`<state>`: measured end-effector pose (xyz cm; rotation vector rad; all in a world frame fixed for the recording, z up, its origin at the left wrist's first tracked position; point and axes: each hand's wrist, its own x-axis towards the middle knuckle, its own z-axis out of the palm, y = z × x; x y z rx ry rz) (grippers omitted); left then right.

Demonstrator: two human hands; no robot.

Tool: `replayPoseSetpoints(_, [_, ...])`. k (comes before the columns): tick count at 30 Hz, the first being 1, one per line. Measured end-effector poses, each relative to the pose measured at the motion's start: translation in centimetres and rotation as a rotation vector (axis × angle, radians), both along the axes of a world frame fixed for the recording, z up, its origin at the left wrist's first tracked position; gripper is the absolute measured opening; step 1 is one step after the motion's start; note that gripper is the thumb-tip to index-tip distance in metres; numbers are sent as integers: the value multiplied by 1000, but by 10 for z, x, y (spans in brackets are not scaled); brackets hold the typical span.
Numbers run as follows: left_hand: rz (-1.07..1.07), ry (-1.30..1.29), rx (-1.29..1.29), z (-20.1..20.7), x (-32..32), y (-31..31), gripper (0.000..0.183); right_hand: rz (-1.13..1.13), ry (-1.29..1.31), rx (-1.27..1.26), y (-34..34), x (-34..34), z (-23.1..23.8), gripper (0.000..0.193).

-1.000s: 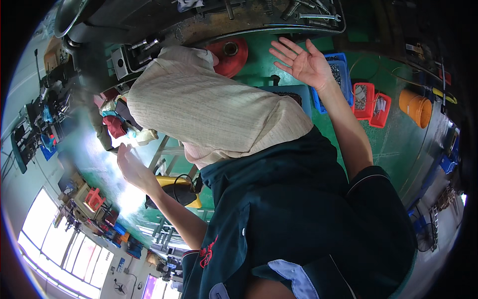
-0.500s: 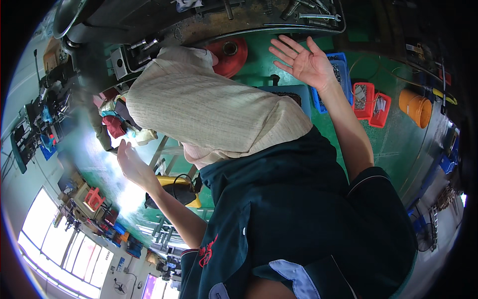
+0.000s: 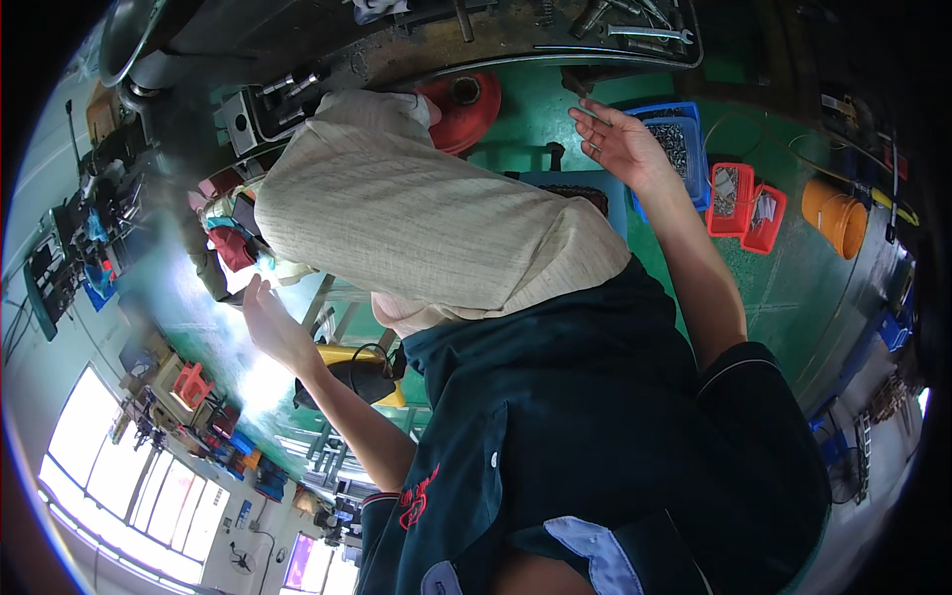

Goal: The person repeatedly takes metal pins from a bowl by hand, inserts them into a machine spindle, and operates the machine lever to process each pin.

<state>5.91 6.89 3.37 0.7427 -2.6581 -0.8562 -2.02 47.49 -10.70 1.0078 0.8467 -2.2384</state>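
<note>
At the far side, a dark counter (image 3: pixel 416 55) is seen; nearer, a beige cloth (image 3: pixel 436 208) is spread out from the dark shirt (image 3: pixel 575 397). Coloured cloths (image 3: pixel 230 246) are heaped just beyond the left hand (image 3: pixel 276 322), and blue bins (image 3: pixel 700 164) are seen beside the right hand (image 3: pixel 627 151). In both hands the grip is unclenched and empty. On the counter, a wrench (image 3: pixel 650 34) is laid.

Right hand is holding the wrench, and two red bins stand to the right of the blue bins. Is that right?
Not quite: the head view shows the right hand empty and the wrench lying on the dark bench. The two red bins do stand to the right of the blue bins.
</note>
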Motion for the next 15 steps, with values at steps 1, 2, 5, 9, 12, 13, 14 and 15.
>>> replayPoseSetpoints(1, [4, -8, -6, -1, -1, -1, 36, -2, -3, -3, -1, 2, 0, 30])
replayPoseSetpoints(2, [8, -16, -12, -3, -2, -2, 36, 23, -10, 52, -3, 4, 1, 29])
replayPoseSetpoints(5, [-48, -71, -74, -6, -3, -5, 42, 50, -28, 126, -6, 10, -4, 28])
replayPoseSetpoints(9, [-70, -64, -63, -12, -8, -3, 40, 36, -64, 139, -5, 14, -13, 28])
replayPoseSetpoints(12, [-70, -77, -70, -14, -11, -3, 39, 24, -64, 124, -3, 15, -21, 30])
replayPoseSetpoints(13, [-58, -57, -54, -16, -12, -5, 39, 31, -76, 122, -1, 12, -22, 30])
replayPoseSetpoints(14, [-42, -46, -41, -14, -11, -4, 39, 24, -62, 134, 0, 10, -21, 31])
replayPoseSetpoints(15, [-44, -37, -1, -12, -12, -2, 37, 17, -48, 145, 1, 11, -16, 32])
